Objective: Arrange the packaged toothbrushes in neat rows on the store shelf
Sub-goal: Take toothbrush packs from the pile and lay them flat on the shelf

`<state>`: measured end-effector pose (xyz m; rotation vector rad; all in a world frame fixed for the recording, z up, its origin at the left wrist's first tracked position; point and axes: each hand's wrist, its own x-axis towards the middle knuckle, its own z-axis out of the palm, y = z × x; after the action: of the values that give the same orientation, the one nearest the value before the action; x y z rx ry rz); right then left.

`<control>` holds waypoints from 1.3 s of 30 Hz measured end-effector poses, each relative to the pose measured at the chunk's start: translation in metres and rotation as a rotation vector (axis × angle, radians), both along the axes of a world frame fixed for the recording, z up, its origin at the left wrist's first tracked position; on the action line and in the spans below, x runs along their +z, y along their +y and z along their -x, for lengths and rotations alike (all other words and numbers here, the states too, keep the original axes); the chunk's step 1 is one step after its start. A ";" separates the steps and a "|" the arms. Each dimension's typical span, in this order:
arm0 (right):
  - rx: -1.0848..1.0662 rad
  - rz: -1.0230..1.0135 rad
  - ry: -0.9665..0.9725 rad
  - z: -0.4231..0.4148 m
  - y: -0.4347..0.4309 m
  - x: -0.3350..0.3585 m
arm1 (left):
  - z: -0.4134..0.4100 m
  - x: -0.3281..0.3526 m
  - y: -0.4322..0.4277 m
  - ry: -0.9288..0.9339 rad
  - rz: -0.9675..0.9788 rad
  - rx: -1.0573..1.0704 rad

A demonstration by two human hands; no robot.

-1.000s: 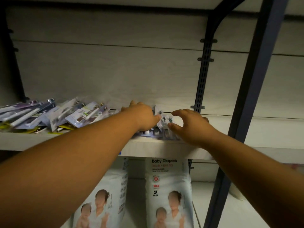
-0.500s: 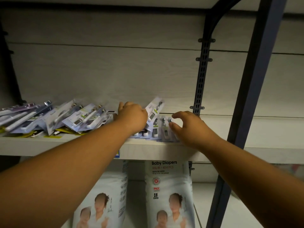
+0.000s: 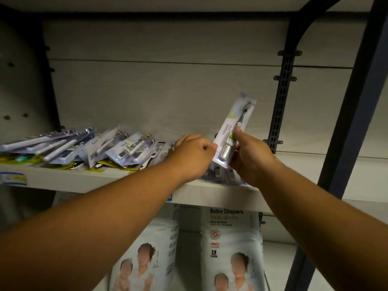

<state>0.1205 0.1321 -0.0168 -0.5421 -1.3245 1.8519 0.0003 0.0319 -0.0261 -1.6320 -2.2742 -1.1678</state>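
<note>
A: What is differing, left to right?
B: Glossy flat packs (image 3: pixel 126 148) are lying heaped on the shelf (image 3: pixel 84 178); the left hand (image 3: pixel 193 156), curled, grip unclear, is touching the blister pack (image 3: pixel 230 131), now lifted higher above the shelf, the right hand (image 3: pixel 252 159) clamping it.

Glossy clear plastic over card on the pack (image 3: pixel 233 131); matt pale wood-grain shelf (image 3: pixel 84 179); dark matt metal upright (image 3: pixel 280 106); smooth film diaper bags (image 3: pixel 231 232).
</note>
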 end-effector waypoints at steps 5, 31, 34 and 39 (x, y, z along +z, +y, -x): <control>-0.128 -0.030 -0.083 -0.016 0.011 0.009 | 0.035 0.007 -0.005 -0.038 0.116 0.154; -0.230 -0.089 -0.266 -0.045 0.037 -0.009 | 0.006 0.011 0.049 0.350 0.612 0.440; -0.226 -0.097 -0.276 -0.045 0.038 -0.012 | 0.005 0.011 0.050 0.292 0.538 0.449; -0.208 -0.127 -0.289 -0.044 0.039 -0.017 | 0.014 0.014 0.043 0.081 0.419 0.436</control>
<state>0.1649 0.1707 -0.0337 -0.8697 -1.4993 1.5495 -0.0133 0.0746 -0.0119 -1.1491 -2.7559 -0.5445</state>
